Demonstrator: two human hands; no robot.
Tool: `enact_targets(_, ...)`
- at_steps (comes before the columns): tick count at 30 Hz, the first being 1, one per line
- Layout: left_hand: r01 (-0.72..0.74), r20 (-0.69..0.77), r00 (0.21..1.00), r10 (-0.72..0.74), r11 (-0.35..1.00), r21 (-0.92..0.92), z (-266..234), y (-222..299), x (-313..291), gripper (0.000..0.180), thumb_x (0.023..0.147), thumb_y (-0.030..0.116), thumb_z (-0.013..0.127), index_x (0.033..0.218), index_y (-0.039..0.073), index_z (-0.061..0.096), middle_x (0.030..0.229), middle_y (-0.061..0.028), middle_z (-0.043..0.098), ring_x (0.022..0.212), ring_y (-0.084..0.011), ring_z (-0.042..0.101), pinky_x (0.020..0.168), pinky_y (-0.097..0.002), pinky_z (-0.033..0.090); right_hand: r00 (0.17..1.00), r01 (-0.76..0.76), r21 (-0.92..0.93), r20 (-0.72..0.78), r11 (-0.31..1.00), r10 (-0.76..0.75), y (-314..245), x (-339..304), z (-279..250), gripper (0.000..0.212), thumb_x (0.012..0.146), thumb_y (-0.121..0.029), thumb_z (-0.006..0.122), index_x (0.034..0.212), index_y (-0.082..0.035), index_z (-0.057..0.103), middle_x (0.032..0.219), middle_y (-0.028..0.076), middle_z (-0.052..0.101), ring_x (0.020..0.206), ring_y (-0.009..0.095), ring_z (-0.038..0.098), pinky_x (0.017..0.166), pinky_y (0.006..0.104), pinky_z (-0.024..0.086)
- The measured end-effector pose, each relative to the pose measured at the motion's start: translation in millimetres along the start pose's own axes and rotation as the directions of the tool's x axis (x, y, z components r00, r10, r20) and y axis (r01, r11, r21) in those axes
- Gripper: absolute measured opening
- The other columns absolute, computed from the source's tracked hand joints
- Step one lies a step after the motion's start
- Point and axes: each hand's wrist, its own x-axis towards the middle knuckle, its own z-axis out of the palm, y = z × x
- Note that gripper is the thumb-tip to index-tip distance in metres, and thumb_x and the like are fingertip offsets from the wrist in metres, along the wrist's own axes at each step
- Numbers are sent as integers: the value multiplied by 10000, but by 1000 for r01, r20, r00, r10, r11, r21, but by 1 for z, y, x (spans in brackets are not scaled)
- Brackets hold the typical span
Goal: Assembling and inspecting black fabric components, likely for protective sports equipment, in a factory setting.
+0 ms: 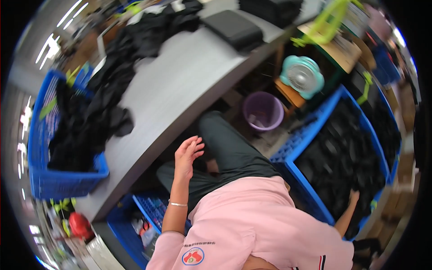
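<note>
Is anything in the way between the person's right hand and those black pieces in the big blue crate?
Nothing visible is: the right hand reaches inside the blue crate, right at the black pieces. Its fingertips are hard to make out.

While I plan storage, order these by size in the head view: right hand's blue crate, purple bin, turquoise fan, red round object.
Blue crate
Turquoise fan, purple bin: too alike to rank
Red round object
</note>
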Motion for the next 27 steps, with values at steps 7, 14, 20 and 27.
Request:
enact_targets(7, -407, -209, 486, 849, 431, 805, -70, 97, 10, 218, 936, 92, 642, 1106, -42, 664, 1147, -121, 674, 998, -212, 649, 862, -302, 519, 757, 175, -358, -546, 917, -358, -284, -84, 12, 581, 927, -81, 603, 1466, -8, 397, 1591, 218, 268, 1403, 361, 409, 1080, 495, 385)
enact_targets(14, 359, -359, 74, 930, 311, 880, -238, 146, 61, 721, 759, 183, 823, 1356, -18, 472, 1287, -242, 570, 1177, -422, 563, 1033, -428, 438, 459, 887, 210, -506, 412, -730, -483, -180, -11, 637, 890, 38, 620, 1480, -5, 383, 1607, 245, 191, 1476, 396, 256, 1193, 426, 265)
enact_targets(20, -223, -314, 419, 852, 432, 874, -174, 135, 64, 583, 819, 18, 724, 1352, -85, 511, 1281, -227, 611, 1162, -321, 595, 1043, -371, 431, 239, 944, 308, -376, 123, -895, -600, -335, -34, 508, 806, -22, 635, 1301, 22, 528, 1414, 265, 449, 1357, 450, 410, 1146, 480, 345)
enact_targets(27, -267, -109, 410, 905, 234, 935, -116, 108, 36, 367, 991, 171, 613, 1191, -135, 576, 1156, -241, 639, 1036, -344, 602, 974, -382, 462, -225, 612, 421, -719, -669, -658, -684, -482, -39, 469, 923, -95, 612, 1373, -40, 492, 1462, 220, 467, 1257, 352, 549, 1003, 426, 481)
